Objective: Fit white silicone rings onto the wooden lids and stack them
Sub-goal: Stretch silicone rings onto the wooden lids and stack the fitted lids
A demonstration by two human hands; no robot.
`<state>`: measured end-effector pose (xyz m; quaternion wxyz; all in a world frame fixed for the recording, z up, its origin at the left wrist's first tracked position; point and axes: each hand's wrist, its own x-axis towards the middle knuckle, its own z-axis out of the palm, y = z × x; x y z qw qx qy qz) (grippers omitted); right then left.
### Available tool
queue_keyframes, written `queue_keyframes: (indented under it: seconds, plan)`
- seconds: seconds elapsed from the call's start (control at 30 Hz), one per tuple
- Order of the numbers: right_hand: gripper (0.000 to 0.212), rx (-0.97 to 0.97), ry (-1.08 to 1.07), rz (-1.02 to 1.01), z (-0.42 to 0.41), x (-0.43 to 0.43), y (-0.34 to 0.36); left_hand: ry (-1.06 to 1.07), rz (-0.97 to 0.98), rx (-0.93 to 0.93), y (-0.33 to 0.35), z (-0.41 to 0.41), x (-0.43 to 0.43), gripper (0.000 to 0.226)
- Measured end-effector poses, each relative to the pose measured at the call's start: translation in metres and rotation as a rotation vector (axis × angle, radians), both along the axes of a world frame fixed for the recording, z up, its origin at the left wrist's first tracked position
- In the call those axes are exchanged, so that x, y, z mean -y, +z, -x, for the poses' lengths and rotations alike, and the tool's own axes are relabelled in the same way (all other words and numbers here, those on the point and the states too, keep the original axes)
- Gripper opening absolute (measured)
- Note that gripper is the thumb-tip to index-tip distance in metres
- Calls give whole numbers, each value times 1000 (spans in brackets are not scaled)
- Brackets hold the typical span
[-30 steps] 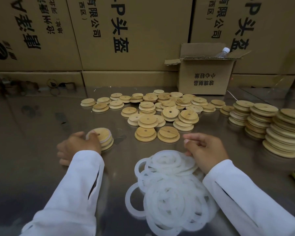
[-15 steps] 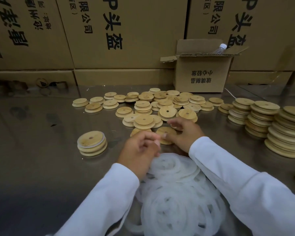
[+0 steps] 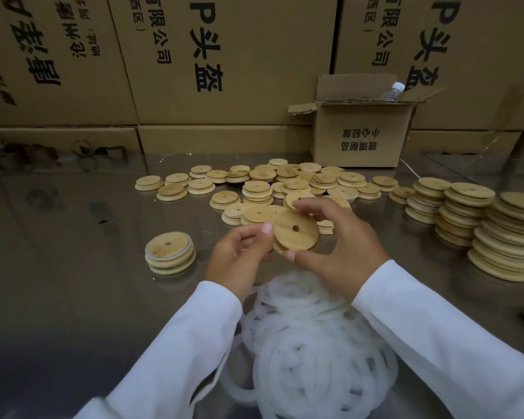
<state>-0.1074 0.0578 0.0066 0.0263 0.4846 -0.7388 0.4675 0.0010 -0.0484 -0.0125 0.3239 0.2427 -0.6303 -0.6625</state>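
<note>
The lid (image 3: pixel 295 234) is up off the bench (image 3: pixel 73 297), right between both hands. The right hand (image 3: pixel 342 246) has its fingers clamped on the rim. The left hand (image 3: pixel 236 255) has its thumb on the left rim with the fingers curled underneath. It's a round disc, so no long axis, and the holed face tilts toward me. The rings (image 3: pixel 309 343) lie below the wrists. Can't tell if the left hand already holds one.

A single view is supplied, shot from a wide-angle camera worn on the head. The steel table (image 3: pixel 73 297) is looked at forward and down, from its near side. The left hand (image 3: pixel 239 255), right hand (image 3: pixel 345 249) and the wooden lid (image 3: pixel 295 234) held between them are framed close, at centre. Stacked cardboard boxes (image 3: pixel 254 40) are faced at the far edge, well back.
</note>
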Motion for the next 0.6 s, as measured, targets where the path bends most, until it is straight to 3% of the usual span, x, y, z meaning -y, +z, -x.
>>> queue_keyframes:
  seconds: [0.1,0.27,0.37,0.47,0.6]
  plan:
    - [57,-17,95,16,-19,-7,-1,-107,-99,-26,1,-2,1,48]
    - [61,128,155,44,-18,-13,-9,-24,-170,-48,0,-1,7,11]
    - [33,149,-19,-6,-6,-14,-21,78,-233,-89,1,1,12,12]
    - [8,114,-149,-222,3,-15,-32,99,-262,-100,0,0,13,16]
    - [22,127,-143,-266,4,-16,-34,107,-257,-96,0,0,13,16]
